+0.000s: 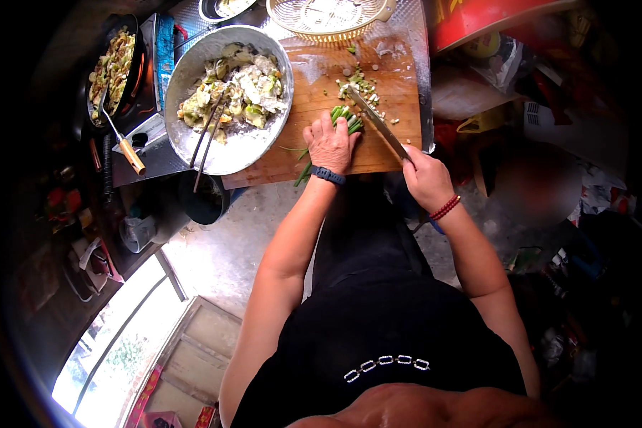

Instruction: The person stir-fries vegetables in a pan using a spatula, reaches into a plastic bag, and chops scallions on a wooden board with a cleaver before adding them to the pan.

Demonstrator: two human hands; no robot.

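Note:
My left hand (330, 146) presses a bunch of green onions (347, 120) onto the wooden cutting board (310, 93), its fingers closed over the stalks. Green ends stick out on both sides of that hand. In my right hand (428, 177) is the handle of a kitchen knife (379, 126), whose blade slants up and left across the board, just right of the bunch. Chopped green onion (366, 87) lies scattered beyond and beside the blade. Left of the board stands a large metal bowl (177, 139) of floury vegetable pieces, with chopsticks (208, 135) leaning over its near rim.
A frying pan (140, 53) of food with a wooden-handled spatula (130, 155) sits on the stove at far left. Beyond the board are a yellow plastic basket (321, 32) and a small bowl (201, 8). A red round object (492, 21) and several bags crowd the right.

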